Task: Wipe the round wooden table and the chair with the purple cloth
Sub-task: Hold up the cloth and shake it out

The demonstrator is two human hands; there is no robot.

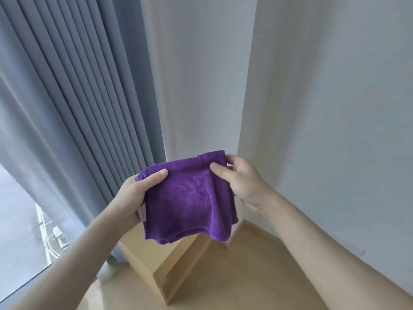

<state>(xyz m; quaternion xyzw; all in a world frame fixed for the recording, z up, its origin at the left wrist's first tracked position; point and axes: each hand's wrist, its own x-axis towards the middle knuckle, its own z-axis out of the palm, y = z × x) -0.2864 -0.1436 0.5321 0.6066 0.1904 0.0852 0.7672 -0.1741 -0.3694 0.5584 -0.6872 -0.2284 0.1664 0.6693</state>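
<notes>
Both bare forearms reach in from the bottom edge and meet mid-frame. Left hand (136, 193) grips the left edge of the folded purple microfibre cloth (190, 198), thumb lying across the front face near the top corner, fingers curled behind. Right hand (237, 177) pinches the cloth's top right corner, thumb on the front, fingers wrapped round the back. Cloth is held up in the air between the two hands, well above the floor, hanging in loose folds with its lower hem free; a pale lilac underside or tag shows at the left edge by the left palm and again at the lower right corner. Directly below and behind the cloth: a light wooden box-shaped piece of furniture (165, 260) with a flat top and an open side, standing on the light wood floor (245, 276); cannot tell if this is the chair. Further back on the left, pleated grey curtains (78, 97) hang to the floor, with a glass window (20, 220) showing an outdoor view at far left. White walls (324, 108) form a corner behind and to the right.
</notes>
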